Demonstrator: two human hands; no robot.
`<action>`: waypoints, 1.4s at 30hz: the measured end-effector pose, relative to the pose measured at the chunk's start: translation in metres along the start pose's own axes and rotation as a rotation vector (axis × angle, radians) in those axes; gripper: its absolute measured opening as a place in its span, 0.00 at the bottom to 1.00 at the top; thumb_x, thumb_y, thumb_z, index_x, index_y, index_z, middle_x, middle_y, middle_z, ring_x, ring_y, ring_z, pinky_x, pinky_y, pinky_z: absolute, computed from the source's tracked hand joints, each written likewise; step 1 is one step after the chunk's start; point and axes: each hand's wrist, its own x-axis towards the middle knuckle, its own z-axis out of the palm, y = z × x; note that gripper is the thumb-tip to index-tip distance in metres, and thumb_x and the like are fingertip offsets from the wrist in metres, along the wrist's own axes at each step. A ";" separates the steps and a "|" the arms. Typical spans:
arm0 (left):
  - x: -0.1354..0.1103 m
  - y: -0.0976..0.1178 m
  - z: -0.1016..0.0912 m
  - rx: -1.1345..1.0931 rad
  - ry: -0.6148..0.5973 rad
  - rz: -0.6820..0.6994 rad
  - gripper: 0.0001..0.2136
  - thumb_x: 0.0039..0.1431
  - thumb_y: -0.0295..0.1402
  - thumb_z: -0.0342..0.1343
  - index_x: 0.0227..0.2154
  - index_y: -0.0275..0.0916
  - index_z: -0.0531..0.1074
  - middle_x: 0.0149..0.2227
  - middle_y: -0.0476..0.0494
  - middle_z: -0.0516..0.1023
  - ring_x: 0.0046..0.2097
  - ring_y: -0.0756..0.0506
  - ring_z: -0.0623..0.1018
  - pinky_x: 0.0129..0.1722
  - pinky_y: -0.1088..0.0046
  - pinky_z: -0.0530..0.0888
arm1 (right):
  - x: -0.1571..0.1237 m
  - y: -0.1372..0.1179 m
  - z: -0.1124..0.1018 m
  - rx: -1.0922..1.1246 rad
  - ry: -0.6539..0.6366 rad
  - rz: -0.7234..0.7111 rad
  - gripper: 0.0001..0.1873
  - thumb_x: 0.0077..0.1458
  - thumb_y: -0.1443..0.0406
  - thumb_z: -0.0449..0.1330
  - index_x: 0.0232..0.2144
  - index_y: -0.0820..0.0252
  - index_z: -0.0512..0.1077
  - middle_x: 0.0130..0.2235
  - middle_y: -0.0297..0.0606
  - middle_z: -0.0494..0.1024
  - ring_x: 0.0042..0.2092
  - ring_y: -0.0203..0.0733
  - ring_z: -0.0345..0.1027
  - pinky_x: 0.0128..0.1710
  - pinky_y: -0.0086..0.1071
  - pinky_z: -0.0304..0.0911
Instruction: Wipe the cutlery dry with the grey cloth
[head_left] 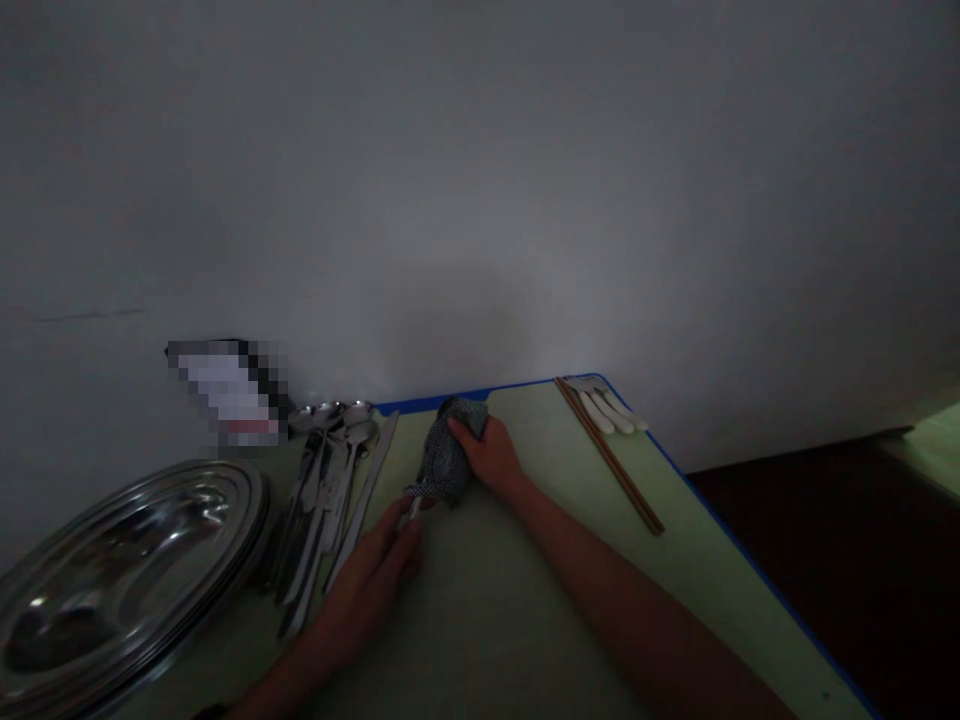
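My right hand [491, 452] is closed around a bunched grey-blue checked cloth [444, 460] near the far edge of the pale green table [525, 620]. The cloth is wrapped over one end of a piece of metal cutlery. My left hand [382, 560] pinches the other end of that piece, its handle [412, 510], just below the cloth. Which kind of cutlery it is stays hidden under the cloth.
A pile of metal spoons and knives [330, 480] lies left of my hands. Stacked shiny steel plates [127, 570] sit at the far left. Brown chopsticks [609, 455] and white-handled utensils [609, 408] lie at the right. The table's blue edge [750, 565] borders dark floor; a wall stands behind.
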 end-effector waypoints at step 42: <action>-0.004 0.009 0.002 0.011 -0.054 0.091 0.19 0.60 0.42 0.40 0.49 0.39 0.63 0.22 0.54 0.61 0.27 0.49 0.65 0.26 0.76 0.63 | 0.002 0.014 -0.006 0.845 -0.067 0.237 0.18 0.40 0.58 0.63 0.33 0.61 0.72 0.37 0.39 0.77 0.41 0.41 0.70 0.44 0.37 0.63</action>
